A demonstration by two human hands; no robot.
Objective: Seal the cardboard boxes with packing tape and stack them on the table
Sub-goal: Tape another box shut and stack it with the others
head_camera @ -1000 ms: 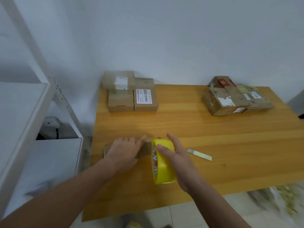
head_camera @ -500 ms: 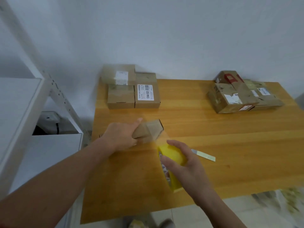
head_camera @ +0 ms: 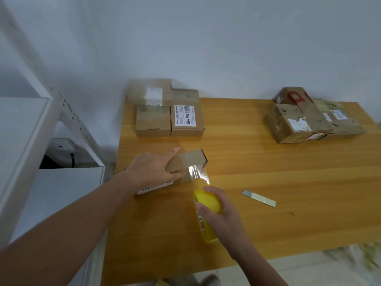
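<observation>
one box [head_camera: 190, 161] in left hand [head_camera: 150, 169], tape roll [head_camera: 208, 203] in right hand [head_camera: 223, 217].

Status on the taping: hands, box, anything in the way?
Left hand grips box. Right hand grips tape roll, strip stretched to box. Blade on table, apart from roll.

We see a small brown cardboard box [head_camera: 185, 162] tilted on the orange wooden table [head_camera: 278, 174], clear tape [head_camera: 199, 175] stretching from its end to a yellow tape roll [head_camera: 208, 203] just beside.
</observation>
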